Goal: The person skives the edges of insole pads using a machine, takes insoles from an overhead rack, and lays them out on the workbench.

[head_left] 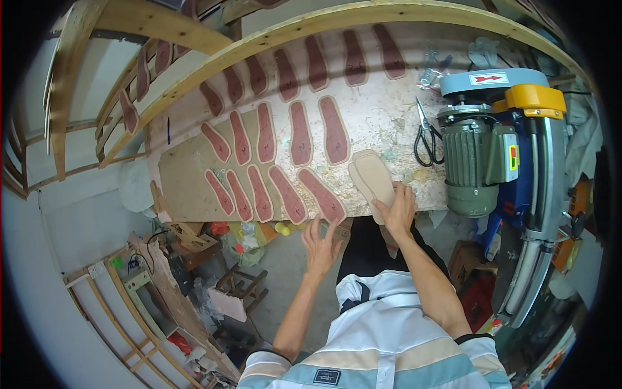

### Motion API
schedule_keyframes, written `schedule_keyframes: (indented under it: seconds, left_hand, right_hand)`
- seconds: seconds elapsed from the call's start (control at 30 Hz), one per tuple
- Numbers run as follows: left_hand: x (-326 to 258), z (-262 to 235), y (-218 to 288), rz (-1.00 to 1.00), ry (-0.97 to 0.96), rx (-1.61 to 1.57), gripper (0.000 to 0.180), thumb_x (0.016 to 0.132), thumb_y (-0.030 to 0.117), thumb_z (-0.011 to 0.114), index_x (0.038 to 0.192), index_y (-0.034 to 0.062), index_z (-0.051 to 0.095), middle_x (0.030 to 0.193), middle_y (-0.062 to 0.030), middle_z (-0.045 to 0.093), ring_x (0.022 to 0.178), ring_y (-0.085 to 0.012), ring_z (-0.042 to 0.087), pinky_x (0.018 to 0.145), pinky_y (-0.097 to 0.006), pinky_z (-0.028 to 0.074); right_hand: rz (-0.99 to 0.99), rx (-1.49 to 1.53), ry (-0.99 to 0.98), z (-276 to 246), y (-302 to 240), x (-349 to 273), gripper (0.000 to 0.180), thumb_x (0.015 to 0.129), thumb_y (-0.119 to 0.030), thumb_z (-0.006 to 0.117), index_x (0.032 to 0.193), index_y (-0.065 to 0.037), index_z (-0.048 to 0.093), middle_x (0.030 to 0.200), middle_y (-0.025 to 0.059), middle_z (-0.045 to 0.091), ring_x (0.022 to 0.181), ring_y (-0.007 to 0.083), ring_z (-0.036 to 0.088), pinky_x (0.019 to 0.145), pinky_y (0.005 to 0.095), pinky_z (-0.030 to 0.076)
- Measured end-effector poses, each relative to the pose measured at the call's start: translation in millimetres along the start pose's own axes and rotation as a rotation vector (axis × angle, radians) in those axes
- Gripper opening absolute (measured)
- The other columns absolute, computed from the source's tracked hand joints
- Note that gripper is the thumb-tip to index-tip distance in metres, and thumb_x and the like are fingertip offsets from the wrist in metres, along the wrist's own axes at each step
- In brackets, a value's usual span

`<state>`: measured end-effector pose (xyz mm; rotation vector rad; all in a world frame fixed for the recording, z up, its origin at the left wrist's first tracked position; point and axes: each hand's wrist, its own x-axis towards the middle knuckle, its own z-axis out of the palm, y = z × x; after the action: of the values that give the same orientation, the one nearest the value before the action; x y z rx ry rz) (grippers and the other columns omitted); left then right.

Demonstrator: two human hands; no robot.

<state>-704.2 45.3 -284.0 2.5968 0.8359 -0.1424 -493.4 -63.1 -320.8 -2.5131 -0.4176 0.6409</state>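
My right hand (397, 212) grips the near end of a small stack of beige insoles (372, 176), its thumb lying on top. The stack rests at the table's front edge, and the top pieces are slightly fanned. My left hand (320, 247) is at the same edge with its fingers apart, holding nothing. Its fingertips are by the heel of a red insole with a pale rim (322, 194); whether they touch it I cannot tell. More red insoles, such as this one (300, 133), lie side by side in rows to the left and farther back.
Black-handled scissors (427, 139) lie right of the stack. Beyond them stands a machine with a green motor (471, 152) and blue belt cover. A curved wooden rail (363, 11) crosses above the far side. A pen (169, 131) lies far left; a stool (243, 285) stands below.
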Motion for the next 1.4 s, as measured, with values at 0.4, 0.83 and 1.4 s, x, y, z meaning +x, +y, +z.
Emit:
schedule_keyframes:
  seconds: [0.4,0.83,1.4]
  left_hand:
    - [40,-35,96,0.059,0.183,-0.353,0.064,0.083,0.011,0.078,0.139,0.0037,0.047,0.154,-0.0255,0.018,0.13,-0.0417,0.039,0.109,-0.05,0.035]
    - [39,1,328,0.31,-0.51,-0.965,0.034,0.09,0.016,0.072,0.12,0.0035,0.064,0.117,-0.0114,0.062,0.099,-0.0226,0.061,0.087,-0.032,0.05]
    - [27,36,350,-0.016,-0.966,-1.354,0.03,0.085,0.026,0.079,0.097,-0.001,0.071,0.122,-0.0092,0.052,0.118,-0.0212,0.051,0.098,-0.031,0.044]
  right_hand:
    - [-0.125,0.614,0.481,-260,80,-107,0.081,0.081,-0.018,0.082,0.149,-0.005,0.039,0.142,0.0159,0.049,0.13,0.0297,0.051,0.105,0.0387,0.045]
    - [0.231,0.542,0.023,-447,325,-162,0.05,0.092,-0.007,0.068,0.139,0.001,0.053,0.121,0.0097,0.066,0.108,0.0147,0.062,0.096,0.0298,0.048]
    - [0.204,0.489,0.247,-458,266,-196,0.031,0.098,-0.007,0.062,0.127,0.003,0.061,0.113,0.0068,0.064,0.103,0.0131,0.061,0.091,0.0268,0.047]
